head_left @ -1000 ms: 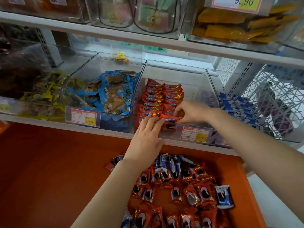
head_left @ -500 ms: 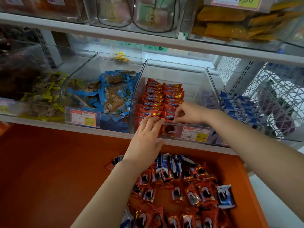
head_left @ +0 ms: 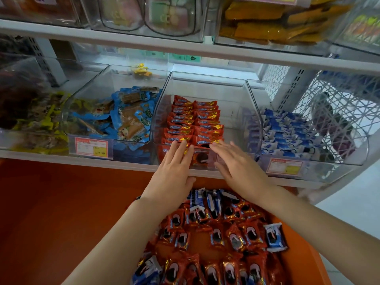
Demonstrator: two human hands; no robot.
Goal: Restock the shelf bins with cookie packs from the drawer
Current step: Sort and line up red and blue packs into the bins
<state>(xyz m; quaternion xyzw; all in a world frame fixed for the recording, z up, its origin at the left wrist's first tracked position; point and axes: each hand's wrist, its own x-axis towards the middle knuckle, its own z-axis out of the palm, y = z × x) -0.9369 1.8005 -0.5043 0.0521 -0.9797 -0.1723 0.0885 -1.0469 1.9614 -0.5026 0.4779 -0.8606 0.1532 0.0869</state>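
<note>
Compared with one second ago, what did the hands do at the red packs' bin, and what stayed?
The right hand let go of the red pack it pinched at the front of the bin, opened, and drew back toward the drawer. The left hand stayed flat at the bin's front; the red rows and the drawer's packs did not move.

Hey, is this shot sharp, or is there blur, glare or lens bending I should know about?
In the head view the wide lens bows the white shelf board; the right hand and left hand look slightly soft, perhaps from motion; pale reflections wash the clear bin walls, yet the red cookie packs inside read clearly.
</note>
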